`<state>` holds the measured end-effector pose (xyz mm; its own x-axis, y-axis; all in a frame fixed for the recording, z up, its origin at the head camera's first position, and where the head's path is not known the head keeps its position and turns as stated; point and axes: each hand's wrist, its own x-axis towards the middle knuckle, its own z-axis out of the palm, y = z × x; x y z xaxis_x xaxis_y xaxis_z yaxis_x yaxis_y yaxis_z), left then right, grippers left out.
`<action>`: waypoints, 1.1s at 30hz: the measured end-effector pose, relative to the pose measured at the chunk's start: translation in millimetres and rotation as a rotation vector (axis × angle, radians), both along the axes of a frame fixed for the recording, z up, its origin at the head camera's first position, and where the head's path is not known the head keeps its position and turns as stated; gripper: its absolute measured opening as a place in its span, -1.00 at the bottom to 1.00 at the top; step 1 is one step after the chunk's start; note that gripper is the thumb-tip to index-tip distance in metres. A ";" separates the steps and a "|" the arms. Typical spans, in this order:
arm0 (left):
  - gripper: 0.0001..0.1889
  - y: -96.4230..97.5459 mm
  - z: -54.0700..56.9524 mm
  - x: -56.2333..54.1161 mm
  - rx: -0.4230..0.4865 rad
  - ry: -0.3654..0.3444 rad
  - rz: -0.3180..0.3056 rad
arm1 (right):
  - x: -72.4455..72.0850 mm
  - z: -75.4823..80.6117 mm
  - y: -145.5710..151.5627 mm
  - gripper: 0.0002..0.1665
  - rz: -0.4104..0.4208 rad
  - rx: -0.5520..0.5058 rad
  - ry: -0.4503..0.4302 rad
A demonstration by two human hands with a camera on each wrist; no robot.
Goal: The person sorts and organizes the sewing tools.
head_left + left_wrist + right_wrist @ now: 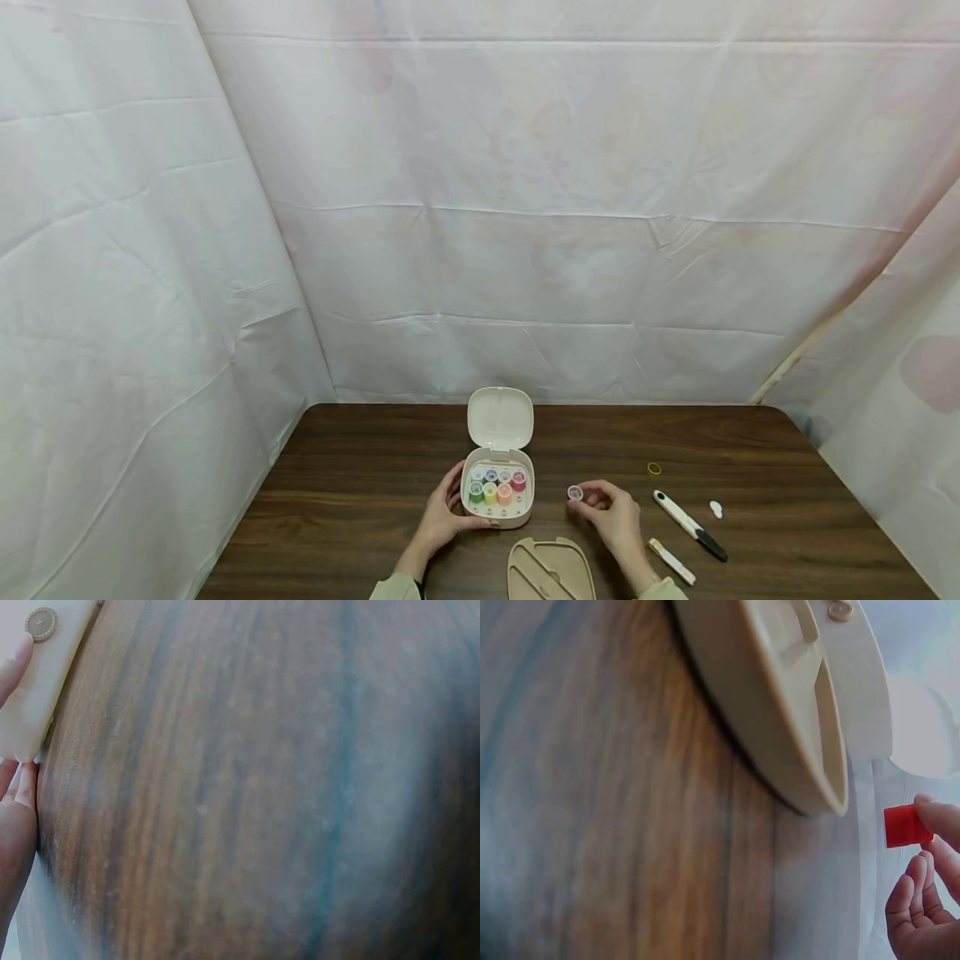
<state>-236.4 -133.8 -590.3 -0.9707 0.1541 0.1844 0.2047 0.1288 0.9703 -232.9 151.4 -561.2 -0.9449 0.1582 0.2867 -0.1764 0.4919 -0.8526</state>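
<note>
A cream sewing box (pixel 517 521) stands with its lid (pixel 500 418) raised at the back. Inside it sit several thread spools, among them a green spool (pixel 476 492), a yellow spool (pixel 491 494) and a pink spool (pixel 518 480). My left hand (pixel 442 521) grips the box, fingers along its left side and thumb across the front. In the left wrist view the thumb is beside a round button (pixel 41 624) on the box front. To the right of the box, my right hand (pixel 615 512) pinches a red thread spool (pixel 905 826) between thumb and fingers.
A beige compartment tray (pixel 583 560) lies in front of the box. On the right of the wooden table (pixel 360 475) are a white-handled tool with a dark end (pixel 686 522), a short white stick (pixel 672 562), a small white piece (pixel 716 508) and a yellow ring (pixel 654 469).
</note>
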 end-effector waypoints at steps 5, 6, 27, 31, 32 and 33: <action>0.07 1.0 5.7 2.7 0.010 -0.010 -0.003 | 2.9 8.0 -8.3 -0.70 0.036 -0.051 -0.009; 0.06 1.4 7.5 3.7 0.006 -0.012 -0.003 | 3.2 9.3 -9.9 -0.70 0.040 -0.057 -0.009; 0.06 2.9 20.3 8.4 0.016 -0.021 -0.004 | 0.5 23.6 -43.9 -0.71 0.154 -0.099 0.015; 0.07 1.5 8.8 3.9 0.006 0.000 -0.001 | -1.0 24.4 -50.3 -0.74 0.172 -0.100 0.021; 0.07 1.1 5.5 2.6 0.002 0.005 0.002 | -1.3 24.6 -51.7 -0.74 0.177 -0.098 0.027; 0.07 0.6 2.0 1.3 -0.004 0.013 0.005 | -1.4 24.8 -53.1 -0.75 0.181 -0.099 0.031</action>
<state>-235.1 -133.2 -588.3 -0.9690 0.1501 0.1964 0.2167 0.1337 0.9670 -234.3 98.3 -536.4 -0.9513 0.0153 0.3078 -0.2814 0.3641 -0.8878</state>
